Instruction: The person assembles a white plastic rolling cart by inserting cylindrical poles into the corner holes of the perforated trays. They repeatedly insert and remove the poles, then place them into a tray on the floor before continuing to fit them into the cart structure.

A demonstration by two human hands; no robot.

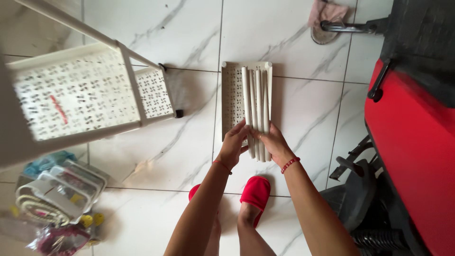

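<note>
Rack (pixel 71 95): blurred, my view cut it off at the left edge.
Scooter (pixel 417 142): cropped at the right.
My left slipper (pixel 194 191): mostly hidden behind my arm.

Tubes (pixel 256 106) lie on tray (pixel 232 97), which rests on floor (pixel 294 57) — rack (pixel 80 90) to its left, scooter (pixel 412 142) to its right, slippers (pixel 255 193) nearer the person.

White tubes (pixel 256 114) bundled atop perforated shelf panel (pixel 232 99).
</note>
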